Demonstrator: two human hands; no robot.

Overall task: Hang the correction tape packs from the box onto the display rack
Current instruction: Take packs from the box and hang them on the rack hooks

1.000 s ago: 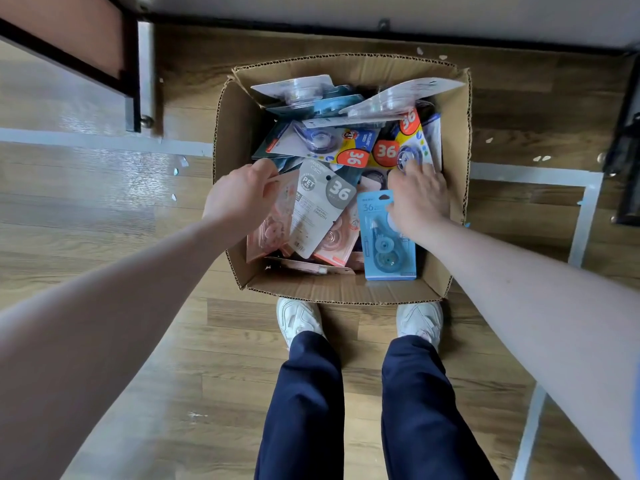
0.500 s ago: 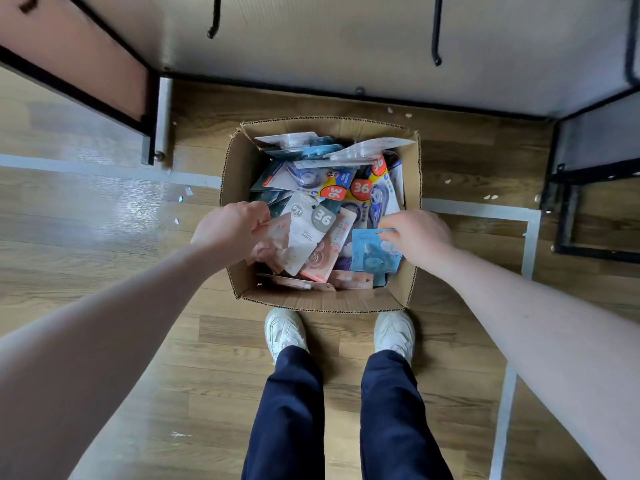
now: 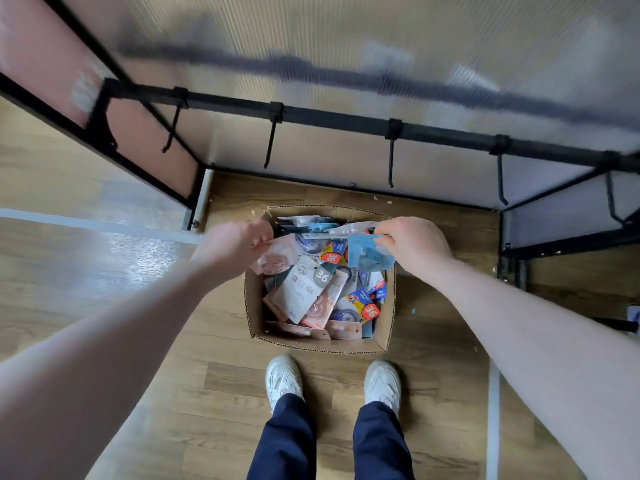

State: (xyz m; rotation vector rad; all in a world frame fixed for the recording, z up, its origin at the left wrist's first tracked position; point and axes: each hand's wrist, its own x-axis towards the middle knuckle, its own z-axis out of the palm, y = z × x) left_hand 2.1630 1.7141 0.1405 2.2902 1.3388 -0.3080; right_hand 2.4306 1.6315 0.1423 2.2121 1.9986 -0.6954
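Observation:
An open cardboard box [image 3: 254, 306] stands on the wooden floor in front of my feet, filled with several correction tape packs [image 3: 311, 289]. My left hand [image 3: 232, 244] pinches a pink pack [image 3: 277, 254] by its top, above the box's left side. My right hand [image 3: 415, 244] pinches a blue pack [image 3: 365, 252] above the box's right side. Both packs hang clear of the pile. The display rack's black bar [image 3: 346, 121] runs across above the box, and several bare black hooks [image 3: 391, 161] stick out from it.
A translucent white panel [image 3: 346, 64] backs the rack. A pink side panel in a black frame [image 3: 52, 64] stands at the left. More black frame [image 3: 554, 244] stands at the right. My white shoes [image 3: 284, 379] stand close behind the box.
Both hands have risen out of the box, each lifting a pack. My view has tilted up, so the rack bar and hooks have come into sight.

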